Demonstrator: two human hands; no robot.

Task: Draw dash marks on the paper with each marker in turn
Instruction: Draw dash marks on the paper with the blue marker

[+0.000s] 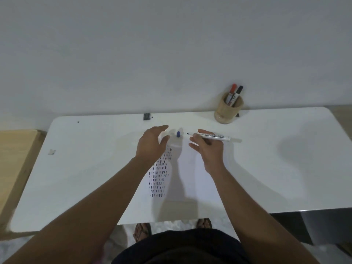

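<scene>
A white sheet of paper (192,168) lies on the white table (85,168), with columns of dark dash marks (160,174) down its left side. My right hand (207,147) holds an uncapped blue marker (213,136) level, tip pointing left, above the paper's far edge. The marker's blue cap (178,134) stands on the table just left of the tip. My left hand (152,143) hovers open beside the cap, fingers spread, holding nothing.
A round wooden holder (228,111) at the back right holds a red marker (232,91) and a black marker (238,92). A small dark object (146,116) sits at the table's far edge. A wooden surface (15,159) adjoins the table on the left.
</scene>
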